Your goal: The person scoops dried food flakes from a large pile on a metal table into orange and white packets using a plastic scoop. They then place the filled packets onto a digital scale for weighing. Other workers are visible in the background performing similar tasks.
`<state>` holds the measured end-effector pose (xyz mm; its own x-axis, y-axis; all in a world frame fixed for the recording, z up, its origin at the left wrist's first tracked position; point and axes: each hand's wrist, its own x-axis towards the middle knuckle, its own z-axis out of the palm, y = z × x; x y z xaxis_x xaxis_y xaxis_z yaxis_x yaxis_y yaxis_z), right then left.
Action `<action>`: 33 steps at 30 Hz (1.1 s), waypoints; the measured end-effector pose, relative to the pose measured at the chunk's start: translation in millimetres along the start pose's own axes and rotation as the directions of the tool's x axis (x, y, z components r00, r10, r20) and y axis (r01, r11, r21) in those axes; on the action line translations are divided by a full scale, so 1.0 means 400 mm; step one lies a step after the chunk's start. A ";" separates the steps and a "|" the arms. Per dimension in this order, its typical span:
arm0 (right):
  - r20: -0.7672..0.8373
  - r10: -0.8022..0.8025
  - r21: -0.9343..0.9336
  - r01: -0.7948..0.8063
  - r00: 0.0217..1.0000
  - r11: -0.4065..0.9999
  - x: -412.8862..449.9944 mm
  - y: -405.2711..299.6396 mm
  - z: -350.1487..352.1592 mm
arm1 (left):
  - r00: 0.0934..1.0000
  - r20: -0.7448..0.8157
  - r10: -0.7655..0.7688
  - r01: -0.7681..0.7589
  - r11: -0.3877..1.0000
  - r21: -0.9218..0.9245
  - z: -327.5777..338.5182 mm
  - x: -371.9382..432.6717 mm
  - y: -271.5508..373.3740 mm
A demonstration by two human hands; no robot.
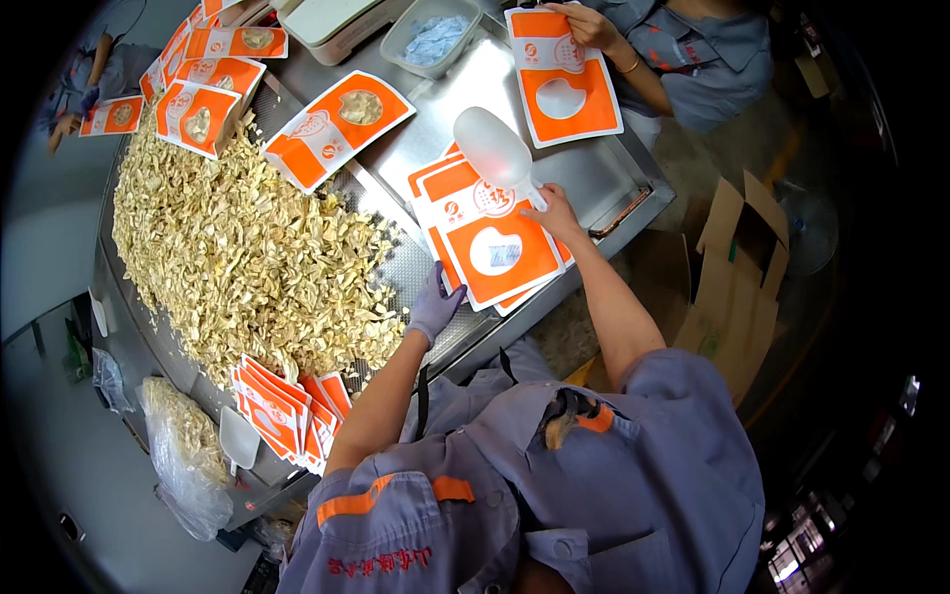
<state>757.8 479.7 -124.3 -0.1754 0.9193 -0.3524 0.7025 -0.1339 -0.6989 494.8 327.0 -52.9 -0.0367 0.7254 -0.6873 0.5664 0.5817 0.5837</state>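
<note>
In my right hand (553, 214) is the handle of a translucent white plastic scoop (493, 148), its bowl lying over a stack of flat orange-and-white pouches (505, 260) with clear windows. My left hand (436, 306), in a purple-and-grey glove, touches the left edge of that stack, thumb and fingers apart; whether it pinches a pouch I cannot tell. Left of it spreads a large heap of dried, pale yellow slices (252, 260) on the perforated metal surface. A filled pouch (339, 131) lies beyond the heap's right edge.
A co-worker's hand (586, 26) holds another pouch (568, 82) at the upper right. Filled pouches (197, 115) crowd the heap's far end. Near my left forearm lie more flat pouches (274, 408), a second scoop (239, 438) and a plastic bag of dried slices (185, 445). A plastic tub (433, 37) stands beyond.
</note>
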 end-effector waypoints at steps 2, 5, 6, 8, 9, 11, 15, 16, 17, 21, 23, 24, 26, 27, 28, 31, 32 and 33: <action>0.051 -0.009 -0.276 0.023 0.999 0.961 0.020 -0.015 -0.015 | 0.995 -0.089 0.035 -0.026 0.995 0.100 0.025 0.007 -0.014; 0.112 0.012 -0.247 0.017 0.994 0.969 0.070 -0.026 -0.014 | 0.981 -0.179 0.076 -0.038 0.977 0.207 0.054 0.020 -0.022; 0.130 0.033 -0.164 -0.011 0.991 0.986 0.087 -0.017 -0.008 | 0.976 -0.201 0.088 -0.038 0.971 0.237 0.057 0.021 -0.017; 0.170 0.072 0.005 -0.074 0.983 0.997 0.111 0.003 0.006 | 0.984 -0.168 0.054 -0.020 0.980 0.198 0.062 0.019 -0.009; 0.285 0.085 0.135 -0.128 0.955 0.983 0.118 -0.010 -0.002 | 0.987 -0.158 0.030 -0.002 0.985 0.175 0.061 0.017 -0.009; 0.509 0.057 0.349 -0.267 0.859 0.898 0.121 -0.055 -0.039 | 0.975 -0.202 0.088 -0.045 0.977 0.209 0.075 0.022 -0.036; 0.537 0.110 0.187 -0.245 0.837 0.951 0.128 -0.005 -0.013 | 0.996 -0.094 0.001 0.022 0.970 0.242 0.051 0.007 0.020; 0.443 0.101 0.113 -0.167 0.891 0.980 0.115 -0.005 0.001 | 0.995 -0.096 0.011 0.012 0.972 0.235 0.047 0.009 0.021; 0.344 0.078 0.031 -0.095 0.936 0.995 0.110 -0.008 0.014 | 0.995 -0.097 0.021 0.002 0.973 0.229 0.043 0.011 0.022; 0.310 0.021 0.068 -0.044 0.951 0.997 0.088 -0.045 0.004 | 0.995 -0.096 0.019 0.001 0.979 0.205 0.053 -0.003 0.017; 0.484 0.050 0.324 -0.232 0.874 0.917 0.099 -0.072 -0.027 | 0.991 -0.123 0.051 -0.024 0.977 0.211 0.057 -0.002 0.006; 0.567 0.048 0.422 -0.340 0.822 0.841 0.097 -0.090 -0.045 | 0.990 -0.127 0.053 -0.026 0.979 0.204 0.060 -0.003 0.002; 0.507 0.008 0.364 -0.223 0.862 0.904 0.085 -0.132 -0.065 | 0.995 -0.096 0.042 -0.032 0.994 0.100 0.059 0.005 -0.009; 0.481 -0.019 0.328 -0.160 0.876 0.931 0.071 -0.163 -0.080 | 0.997 -0.065 0.030 -0.030 1.000 -0.006 0.058 0.015 -0.027; 0.431 -0.069 0.259 -0.050 0.899 0.965 0.052 -0.197 -0.100 | 0.999 -0.035 0.022 -0.026 0.993 -0.111 0.048 0.015 -0.034; 0.267 -0.238 0.088 0.222 0.934 0.971 -0.035 -0.284 -0.173 | 0.993 -0.090 0.079 -0.108 0.912 -0.396 0.017 -0.023 -0.032; 0.200 -0.284 0.073 0.275 0.938 0.959 -0.065 -0.297 -0.202 | 0.993 -0.106 0.055 -0.099 0.871 -0.481 0.004 -0.039 -0.022; 0.136 -0.335 0.057 0.331 0.932 0.942 -0.104 -0.323 -0.230 | 0.982 -0.182 0.057 -0.143 0.853 -0.503 -0.004 -0.061 -0.015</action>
<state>737.9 492.9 38.0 -0.4929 0.8515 -0.1790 0.5649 0.1567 -0.8102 490.9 306.4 -39.2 -0.1540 0.8122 -0.5626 0.0745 0.5773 0.8131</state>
